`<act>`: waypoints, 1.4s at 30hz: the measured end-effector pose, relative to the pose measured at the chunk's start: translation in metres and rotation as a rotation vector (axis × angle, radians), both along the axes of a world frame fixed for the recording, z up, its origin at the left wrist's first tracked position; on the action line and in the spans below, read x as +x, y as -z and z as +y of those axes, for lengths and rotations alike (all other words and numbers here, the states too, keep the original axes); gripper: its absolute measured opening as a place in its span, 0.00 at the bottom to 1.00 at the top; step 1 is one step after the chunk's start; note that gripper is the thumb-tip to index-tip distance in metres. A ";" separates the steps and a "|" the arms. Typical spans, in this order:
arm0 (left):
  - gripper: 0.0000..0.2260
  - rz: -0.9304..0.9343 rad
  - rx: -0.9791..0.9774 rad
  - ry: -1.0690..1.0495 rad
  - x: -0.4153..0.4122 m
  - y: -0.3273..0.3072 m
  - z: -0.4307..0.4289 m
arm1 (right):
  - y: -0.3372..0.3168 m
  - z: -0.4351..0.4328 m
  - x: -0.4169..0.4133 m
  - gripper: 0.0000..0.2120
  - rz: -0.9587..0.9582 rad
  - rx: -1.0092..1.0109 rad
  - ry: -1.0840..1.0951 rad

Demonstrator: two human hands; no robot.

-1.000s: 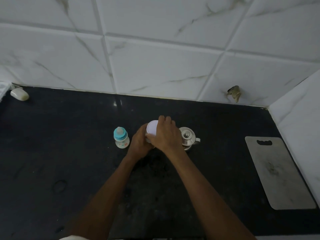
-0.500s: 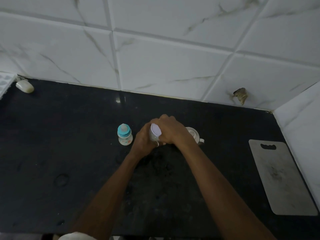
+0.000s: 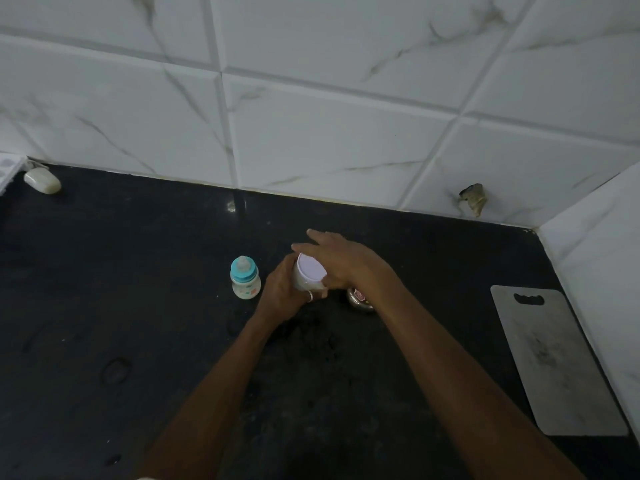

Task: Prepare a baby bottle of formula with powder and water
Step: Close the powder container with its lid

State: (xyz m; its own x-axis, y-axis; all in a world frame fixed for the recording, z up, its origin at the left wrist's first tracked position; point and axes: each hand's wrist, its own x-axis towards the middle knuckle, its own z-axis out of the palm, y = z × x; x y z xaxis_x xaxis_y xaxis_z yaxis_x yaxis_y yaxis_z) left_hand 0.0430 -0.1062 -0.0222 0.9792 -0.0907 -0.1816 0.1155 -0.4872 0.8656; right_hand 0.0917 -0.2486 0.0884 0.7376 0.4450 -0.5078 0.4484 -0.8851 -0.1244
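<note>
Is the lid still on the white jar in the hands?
Yes, on. The flat lid covers the tilted white jar; the right hand rests over it.

— What's behind your counter?
— White marbled wall tiles (image 3: 332, 133), chipped (image 3: 472, 199) near the right corner.
— And the counter (image 3: 104, 306)?
— Black, dimly lit; a board (image 3: 554, 362) lies at its right edge.

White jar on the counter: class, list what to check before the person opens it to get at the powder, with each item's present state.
1. Left hand grips the white jar: ok.
2. Right hand grips the lid: not ok, its fingers are spread.
3. Lid off: not ok, it covers the jar.
4. Baby bottle upright, clear of the hands: ok.
5. Bottle open for powder: not ok, teal cap on.
6. Water in the metal pot: cannot tell.
</note>
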 end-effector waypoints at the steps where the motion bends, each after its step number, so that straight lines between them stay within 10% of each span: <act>1: 0.36 0.030 0.021 0.026 0.000 -0.003 -0.002 | 0.003 0.000 0.003 0.40 0.024 0.006 0.002; 12: 0.37 -0.035 0.005 -0.010 0.000 0.007 0.002 | 0.026 0.019 -0.019 0.33 -0.303 -0.053 0.172; 26: 0.41 -0.011 -0.026 -0.014 0.002 0.009 0.000 | 0.024 -0.008 -0.003 0.38 -0.159 -0.001 -0.089; 42: 0.39 -0.042 0.051 -0.009 0.003 0.026 -0.001 | 0.042 -0.008 -0.020 0.37 -0.137 0.213 0.154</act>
